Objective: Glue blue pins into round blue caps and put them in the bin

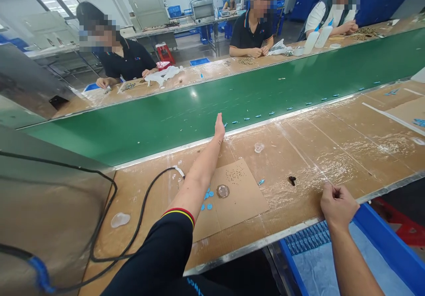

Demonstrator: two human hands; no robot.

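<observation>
My left hand (219, 126) reaches far forward to the edge of the green conveyor belt (186, 110), fingers stretched flat, close to a row of small blue parts (247, 118) lined along the belt's near edge. My right hand (337, 204) rests curled at the near edge of the brown worktop (348, 141); what its fingers hold, if anything, is hidden. Under my left forearm lies a cardboard sheet (242, 198) with blue discs (207, 196), a small round glass dish (223, 191) and a patch of tiny dark bits. A small black part (292, 180) lies left of my right hand.
A black cable (139, 216) loops over the worktop from a grey metal housing (49, 198) at left. A blue bin (381, 247) sits below the table's near edge. Three people sit across the belt, working on small parts; white squeeze bottles (317, 38) stand there.
</observation>
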